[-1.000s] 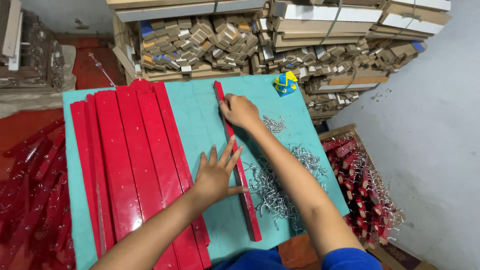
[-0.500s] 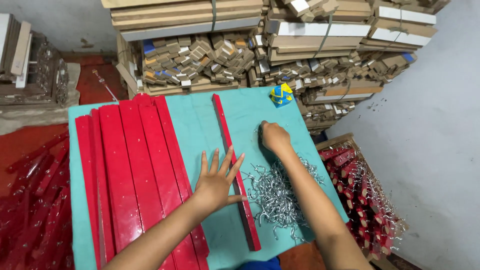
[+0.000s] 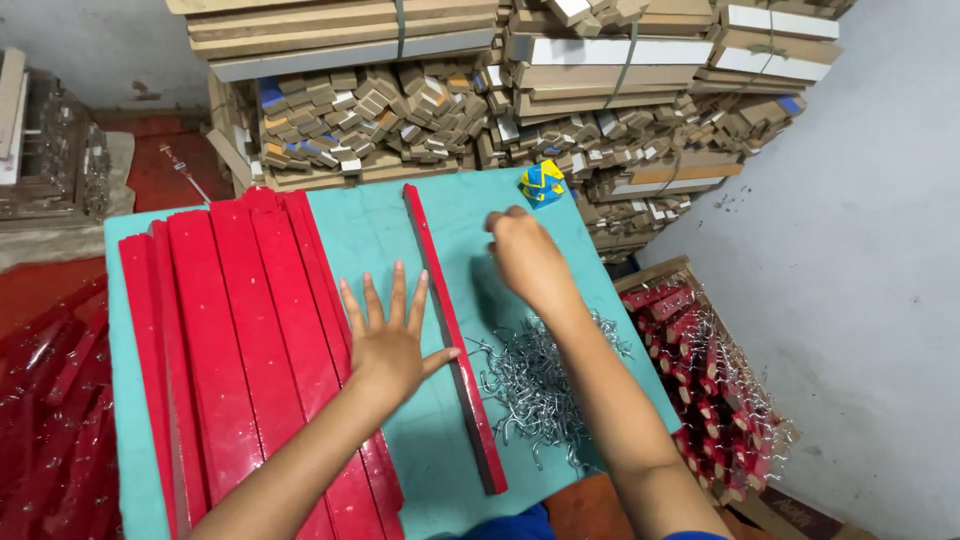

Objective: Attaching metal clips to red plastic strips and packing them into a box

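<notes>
The left hand (image 3: pixel 390 340) is spread flat on the table (image 3: pixel 370 225), thumb touching 1 red strip (image 3: pixel 450 330). The right hand (image 3: pixel 525 255) is curled, holding nothing visible, above the hooks (image 3: pixel 535 385).

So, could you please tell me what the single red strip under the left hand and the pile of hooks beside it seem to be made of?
The red strip looks like wood under glossy red paint: straight, rigid, square-edged, with a sheen, though the core is hidden. The hooks look like bare steel wire: thin, silvery, bent, glinting.
</notes>
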